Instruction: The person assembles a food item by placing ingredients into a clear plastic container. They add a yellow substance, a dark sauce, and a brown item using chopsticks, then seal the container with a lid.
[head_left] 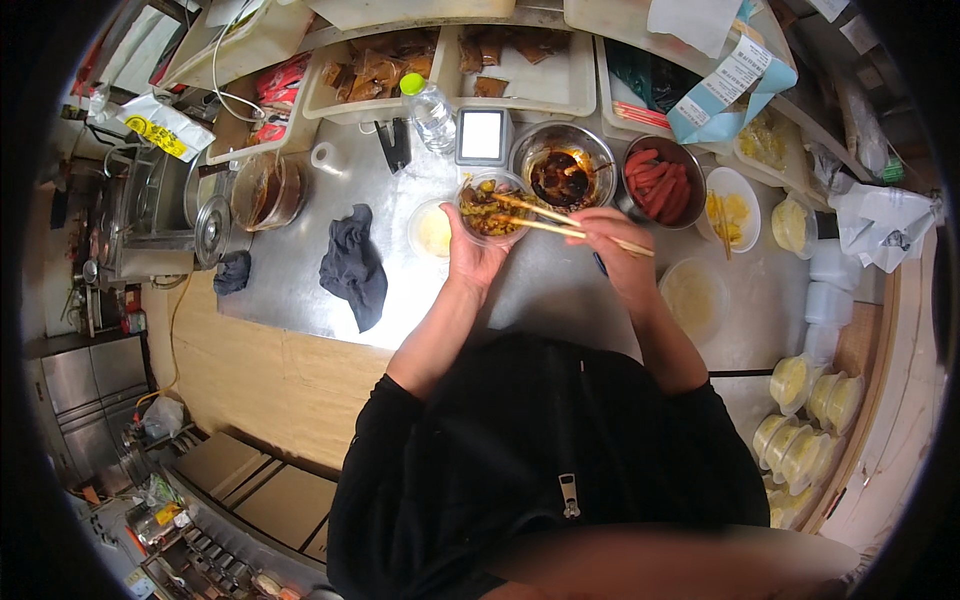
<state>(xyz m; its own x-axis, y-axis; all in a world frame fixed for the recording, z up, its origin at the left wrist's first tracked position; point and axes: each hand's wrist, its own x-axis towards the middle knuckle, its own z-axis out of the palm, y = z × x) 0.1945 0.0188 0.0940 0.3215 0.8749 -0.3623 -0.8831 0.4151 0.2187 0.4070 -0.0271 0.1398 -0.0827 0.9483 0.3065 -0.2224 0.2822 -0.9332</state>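
Note:
My left hand [475, 250] grips a clear round plastic bowl [490, 236] from its left side, its fingers wrapped round the wall. Chopped greenish-brown food [490, 208] fills that bowl. A pair of wooden chopsticks [590, 232] is held in my right hand [618, 245], with the tips in the food. Just beyond stands a steel bowl [598, 150] with dark red sauce in it. To the left of my left hand sits a clear tub with pale yellow contents [432, 232]. A round clear lid or shallow dish [692, 300] lies right of my right forearm.
A steel bowl of red sausages [662, 185] and a white plate with yellow food [735, 205] stand to the right. Behind are a small square screen device [483, 137] and a green-capped bottle [430, 115]. A dark cloth [352, 270] lies left. Several stacked tubs [800, 445] line the right edge.

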